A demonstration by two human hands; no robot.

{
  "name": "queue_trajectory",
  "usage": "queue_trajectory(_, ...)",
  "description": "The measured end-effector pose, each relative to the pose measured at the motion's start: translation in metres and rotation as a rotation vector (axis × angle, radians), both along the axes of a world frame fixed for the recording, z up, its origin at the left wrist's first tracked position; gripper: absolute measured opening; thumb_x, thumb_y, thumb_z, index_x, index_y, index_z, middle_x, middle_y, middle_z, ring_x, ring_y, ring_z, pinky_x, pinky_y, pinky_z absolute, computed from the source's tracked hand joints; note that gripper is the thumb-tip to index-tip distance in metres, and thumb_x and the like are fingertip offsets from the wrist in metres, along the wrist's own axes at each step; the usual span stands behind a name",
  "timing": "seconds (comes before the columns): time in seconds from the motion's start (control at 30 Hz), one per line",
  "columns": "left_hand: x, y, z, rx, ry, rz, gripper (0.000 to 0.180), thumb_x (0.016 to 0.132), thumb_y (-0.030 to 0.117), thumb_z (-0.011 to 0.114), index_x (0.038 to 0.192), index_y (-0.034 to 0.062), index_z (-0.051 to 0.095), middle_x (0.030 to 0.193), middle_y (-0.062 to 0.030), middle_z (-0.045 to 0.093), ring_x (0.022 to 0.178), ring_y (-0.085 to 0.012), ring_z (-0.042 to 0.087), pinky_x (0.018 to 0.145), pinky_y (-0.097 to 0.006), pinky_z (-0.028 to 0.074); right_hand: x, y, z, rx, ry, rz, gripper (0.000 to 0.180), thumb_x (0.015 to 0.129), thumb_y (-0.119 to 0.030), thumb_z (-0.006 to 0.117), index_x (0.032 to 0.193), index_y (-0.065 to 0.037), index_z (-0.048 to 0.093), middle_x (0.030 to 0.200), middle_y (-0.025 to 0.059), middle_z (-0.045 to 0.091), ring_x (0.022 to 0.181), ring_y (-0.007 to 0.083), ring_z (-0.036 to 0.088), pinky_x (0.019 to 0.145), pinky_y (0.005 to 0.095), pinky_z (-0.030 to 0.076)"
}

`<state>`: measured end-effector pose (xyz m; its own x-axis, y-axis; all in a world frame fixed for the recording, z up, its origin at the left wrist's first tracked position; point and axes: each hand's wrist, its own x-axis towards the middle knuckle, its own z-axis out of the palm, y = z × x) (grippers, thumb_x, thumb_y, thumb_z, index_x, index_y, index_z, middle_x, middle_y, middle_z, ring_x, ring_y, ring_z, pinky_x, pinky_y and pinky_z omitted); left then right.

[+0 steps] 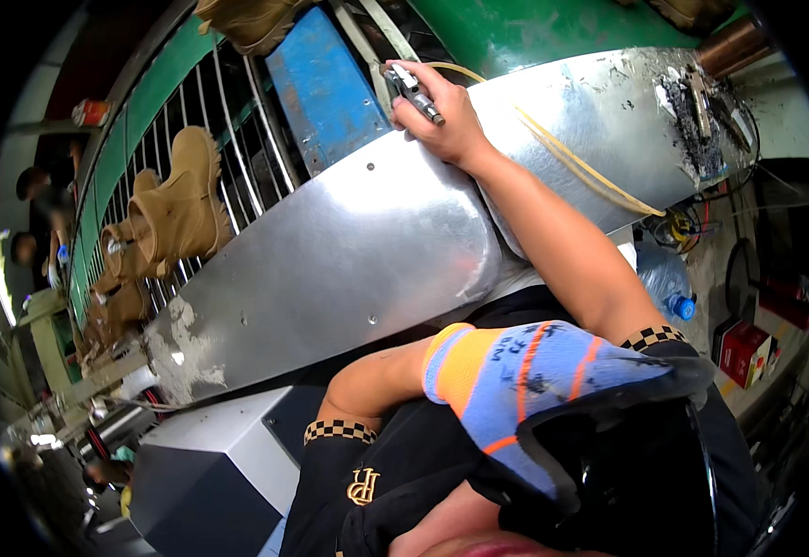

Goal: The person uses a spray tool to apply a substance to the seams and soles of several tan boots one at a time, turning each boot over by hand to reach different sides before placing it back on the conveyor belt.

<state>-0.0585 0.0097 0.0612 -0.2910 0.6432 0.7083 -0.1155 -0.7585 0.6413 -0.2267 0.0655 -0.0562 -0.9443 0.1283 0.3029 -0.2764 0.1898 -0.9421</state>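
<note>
My right hand is stretched out to the far edge of a bare metal worktop. Its fingers are closed around a small metal and black hand tool with a short cylindrical end; the exact kind cannot be made out. My left hand is raised close to me in a blue, orange and yellow knit glove. A dark, glossy curved object overlaps the glove's far end, hiding the fingers. A thin yellowish cord lies across the metal to the right of my right hand.
Tan boots stand on a green-edged wire rack at the left. Behind the worktop is a blue metal panel. Dark residue coats its right end. A plastic bottle and red box sit at right. People are far left.
</note>
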Motion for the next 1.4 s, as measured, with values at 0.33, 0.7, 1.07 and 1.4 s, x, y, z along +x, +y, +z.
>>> queue_trajectory(0.33, -0.193, -0.252, 0.036, -1.655, 0.592, 1.986, 0.11, 0.073, 0.069, 0.068, 0.141, -0.0099, 0.034, 0.139, -0.0324, 0.042, 0.127, -0.045, 0.045, 0.112, -0.049, 0.035, -0.001, 0.009, 0.0, -0.009, -0.001, -0.079, 0.046, 0.082, -0.013, 0.061, 0.127, -0.007, 0.055, 0.065, 0.0063, 0.063, 0.058, 0.0156, 0.062, 0.059, 0.0286, 0.047)
queue_trajectory(0.7, -0.245, -0.402, -0.023, -1.718, 0.586, 2.154, 0.043, 0.074, 0.042, 0.081, 0.095, 0.0062, 0.071, 0.093, -0.012, 0.072, 0.085, -0.0269, 0.067, 0.082, -0.038, 0.05, -0.004, 0.008, 0.002, -0.115, 0.04, -0.058, 0.046, 0.081, -0.014, 0.062, 0.127, -0.009, 0.055, 0.063, 0.0065, 0.06, 0.055, 0.0157, 0.058, 0.057, 0.0298, 0.045)
queue_trajectory(1.07, 0.002, -0.199, -0.032, -1.584, 0.965, 1.258, 0.042, 0.061, 0.013, 0.086, 0.099, 0.0102, 0.069, 0.092, -0.0099, 0.061, 0.086, -0.0316, 0.06, 0.076, -0.038, 0.05, 0.005, 0.029, -0.001, -0.701, -0.115, 0.138, 0.046, 0.086, -0.011, 0.056, 0.13, 0.002, 0.049, 0.079, 0.0091, 0.065, 0.065, 0.0129, 0.063, 0.058, 0.0246, 0.051)
queue_trajectory(1.4, -0.078, -0.076, 0.009, -1.53, 1.407, 1.045, 0.081, 0.065, 0.041, 0.084, 0.131, 0.0048, 0.053, 0.127, -0.0167, 0.056, 0.116, -0.0357, 0.054, 0.099, -0.044, 0.043, 0.092, 0.126, 0.007, -0.212, 0.117, -0.169, 0.042, 0.089, -0.009, 0.054, 0.13, 0.0, 0.053, 0.079, 0.0059, 0.064, 0.072, 0.0116, 0.063, 0.067, 0.025, 0.051)
